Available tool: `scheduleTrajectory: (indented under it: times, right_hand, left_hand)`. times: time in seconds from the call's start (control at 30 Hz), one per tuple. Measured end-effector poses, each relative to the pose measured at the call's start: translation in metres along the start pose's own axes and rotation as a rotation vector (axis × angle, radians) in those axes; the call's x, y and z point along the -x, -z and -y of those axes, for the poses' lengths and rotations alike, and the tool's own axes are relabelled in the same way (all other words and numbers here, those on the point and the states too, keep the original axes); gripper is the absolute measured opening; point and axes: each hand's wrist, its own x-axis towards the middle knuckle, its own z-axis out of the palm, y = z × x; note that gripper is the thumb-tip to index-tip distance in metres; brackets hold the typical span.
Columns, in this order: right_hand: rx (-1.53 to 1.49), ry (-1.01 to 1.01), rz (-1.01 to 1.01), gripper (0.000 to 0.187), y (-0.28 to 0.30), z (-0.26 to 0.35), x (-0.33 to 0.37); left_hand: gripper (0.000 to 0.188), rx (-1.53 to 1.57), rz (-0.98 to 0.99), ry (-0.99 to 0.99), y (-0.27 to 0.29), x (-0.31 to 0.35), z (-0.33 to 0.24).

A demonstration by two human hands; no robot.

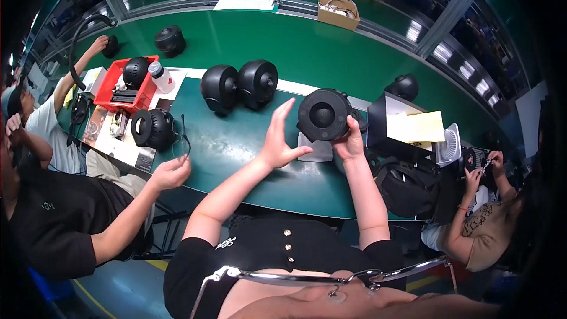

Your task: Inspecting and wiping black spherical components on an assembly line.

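Note:
My right hand [350, 142] grips a black round device [322, 114] by its right side, above the green table [260, 168]. The device's flat circular face, with a dark round recess in the middle, is turned toward me. Just left of it is my left hand [280, 140], its fingers stretched and the thumb spread wide. Nothing is in that hand. A grey, flat piece [315, 150] shows below the device, near the left thumb; what it is I cannot tell. Farther back on the left stand two more black round devices [219, 90] [258, 84], side by side.
To the left, a red bin [122, 106], a white bottle [160, 75] and another black device [155, 129] are near a co-worker's hand [171, 173]. On the right stand a black box [378, 123], a black bag [406, 184] and a white grille [450, 143]. A cardboard box [338, 19] is behind.

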Motion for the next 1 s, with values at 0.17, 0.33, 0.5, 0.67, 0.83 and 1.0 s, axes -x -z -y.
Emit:
scheduleTrajectory:
  times: [0.17, 0.33, 0.5, 0.67, 0.83, 1.0]
  right_hand:
    - [-0.103, 0.015, 0.089, 0.049, 0.005, 0.003, 0.003]
    - [-0.084, 0.044, 0.060, 0.054, 0.015, 0.001, 0.004]
    - [-0.154, 0.077, -0.075, 0.053, 0.024, -0.015, 0.003]
    - [-0.099, 0.086, -0.153, 0.050, 0.032, -0.040, 0.001]
    - [-0.089, 0.094, -0.138, 0.055, 0.035, -0.042, 0.004]
    - [-0.144, 0.041, -0.115, 0.066, 0.027, -0.037, 0.008]
  left_hand:
    - [0.030, -0.019, 0.286, 0.304, -0.018, 0.022, 0.020]
    - [0.018, -0.304, 0.708, -0.124, -0.034, 0.020, 0.021]
    - [0.009, 0.018, -0.050, 0.364, -0.004, 0.010, 0.033]
    - [0.015, 0.022, 0.001, -0.025, -0.022, 0.000, 0.000]
    - [0.012, -0.088, -0.187, 0.132, -0.025, -0.011, 0.009]
    - [0.009, -0.049, -0.274, 0.272, -0.009, -0.014, 0.038]
